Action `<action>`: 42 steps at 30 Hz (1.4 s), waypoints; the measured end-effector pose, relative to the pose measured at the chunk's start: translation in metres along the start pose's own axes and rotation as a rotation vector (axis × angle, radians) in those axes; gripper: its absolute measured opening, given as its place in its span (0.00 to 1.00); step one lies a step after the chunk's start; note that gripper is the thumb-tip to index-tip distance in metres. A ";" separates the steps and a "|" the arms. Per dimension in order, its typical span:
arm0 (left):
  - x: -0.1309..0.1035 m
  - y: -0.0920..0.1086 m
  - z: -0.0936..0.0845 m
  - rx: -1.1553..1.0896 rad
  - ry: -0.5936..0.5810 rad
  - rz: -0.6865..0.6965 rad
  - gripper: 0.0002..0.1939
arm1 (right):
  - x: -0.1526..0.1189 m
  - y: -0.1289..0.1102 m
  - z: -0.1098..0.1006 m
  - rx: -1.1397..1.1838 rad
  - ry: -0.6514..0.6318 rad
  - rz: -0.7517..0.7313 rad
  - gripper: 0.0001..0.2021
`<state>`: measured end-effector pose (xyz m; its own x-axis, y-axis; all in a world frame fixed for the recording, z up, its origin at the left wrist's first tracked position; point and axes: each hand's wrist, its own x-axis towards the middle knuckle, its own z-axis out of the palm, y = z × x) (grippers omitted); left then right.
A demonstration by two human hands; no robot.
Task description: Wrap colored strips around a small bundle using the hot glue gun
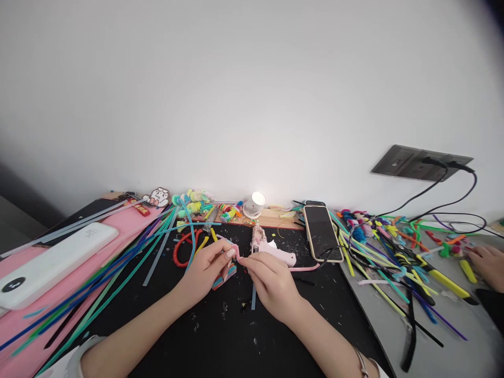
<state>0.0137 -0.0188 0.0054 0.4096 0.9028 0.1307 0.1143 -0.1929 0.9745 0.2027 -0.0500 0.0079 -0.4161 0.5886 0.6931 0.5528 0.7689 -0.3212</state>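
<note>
A short curled pink pipe cleaner (235, 250) is pinched between the fingertips of my left hand (208, 265) and my right hand (272, 283). Both hands are closed and meet over the black table mat (220, 336). Under my left fingers, partly hidden, is a small blue-and-pink striped piece (225, 280). Just beyond my right hand rests a pale pink glue gun (277, 253), its nose toward the wall. A red-handled cutting tool (184, 249) lies beyond my left hand.
At the back stands a lit white cup-shaped lamp (256, 205). A phone (323, 233) lies to the right, beside loose pipe cleaners and yellow-black pliers (443, 278). Another person's hand (488, 266) is at far right. A white power bank (59, 262) sits on a pink surface at left.
</note>
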 end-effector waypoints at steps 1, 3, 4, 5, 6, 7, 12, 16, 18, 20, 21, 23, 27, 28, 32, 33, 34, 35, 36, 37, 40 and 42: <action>0.000 0.000 0.000 0.005 -0.001 -0.001 0.14 | 0.000 0.000 0.000 0.001 -0.003 -0.001 0.14; 0.000 0.000 0.000 0.012 0.000 -0.003 0.14 | 0.000 0.000 0.000 -0.001 -0.006 -0.002 0.14; 0.000 0.000 0.000 0.013 0.000 -0.004 0.14 | 0.000 -0.001 0.000 -0.003 -0.006 -0.001 0.14; 0.000 0.000 0.000 0.013 0.001 -0.006 0.14 | 0.000 -0.001 0.000 -0.004 -0.004 0.000 0.14; 0.000 0.000 0.000 0.012 0.001 -0.006 0.14 | 0.000 -0.001 0.000 -0.003 -0.004 0.000 0.13; 0.000 0.000 0.000 0.012 0.003 -0.006 0.14 | -0.001 -0.001 0.000 -0.002 -0.004 0.002 0.13; -0.001 0.000 0.000 0.020 0.003 0.004 0.14 | -0.001 0.000 0.001 0.005 -0.011 0.006 0.13; 0.000 0.001 0.000 0.023 0.012 0.001 0.14 | 0.000 0.000 0.002 -0.001 -0.009 0.007 0.14; 0.000 0.002 0.000 0.024 0.015 0.001 0.14 | 0.000 -0.001 0.002 -0.008 -0.008 0.007 0.13; 0.001 0.002 0.000 0.023 0.016 -0.001 0.14 | 0.000 -0.001 0.002 -0.012 -0.009 0.006 0.13; 0.001 0.002 0.000 0.022 0.015 -0.002 0.14 | 0.000 -0.001 0.002 -0.012 -0.010 0.008 0.13; 0.001 0.002 0.000 0.020 0.015 -0.002 0.14 | 0.000 -0.001 0.002 -0.009 -0.012 0.012 0.13; 0.001 0.000 -0.001 0.017 0.011 0.005 0.14 | -0.001 0.000 0.002 -0.001 -0.019 0.011 0.13; 0.001 0.000 -0.001 0.015 0.012 0.007 0.14 | -0.001 0.000 0.002 0.000 -0.021 0.009 0.13; 0.001 0.001 -0.001 0.004 0.016 -0.001 0.14 | -0.002 0.001 0.002 0.004 -0.021 0.014 0.13; 0.000 0.001 -0.001 0.002 0.017 0.001 0.14 | -0.002 0.001 0.003 0.007 -0.020 0.016 0.13; 0.000 0.001 -0.001 0.001 0.019 -0.003 0.14 | -0.002 0.001 0.003 0.010 -0.018 0.017 0.13; -0.001 0.002 -0.001 0.000 0.019 -0.005 0.14 | -0.002 0.001 0.003 0.012 -0.015 0.017 0.13; -0.001 0.002 -0.001 0.000 0.019 -0.007 0.14 | -0.002 0.001 0.003 0.013 -0.014 0.015 0.13; -0.002 0.002 -0.001 0.001 0.018 -0.009 0.13 | -0.002 0.001 0.003 0.012 -0.012 0.015 0.13; -0.002 0.001 -0.002 0.000 0.015 -0.008 0.14 | -0.002 0.001 0.003 0.010 -0.014 0.012 0.13; -0.001 0.000 -0.002 0.000 0.013 -0.009 0.14 | -0.003 0.001 0.003 0.012 -0.017 0.012 0.13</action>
<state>0.0115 -0.0189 0.0054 0.3964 0.9096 0.1248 0.1179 -0.1852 0.9756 0.2026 -0.0500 0.0039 -0.4219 0.6020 0.6779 0.5494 0.7646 -0.3370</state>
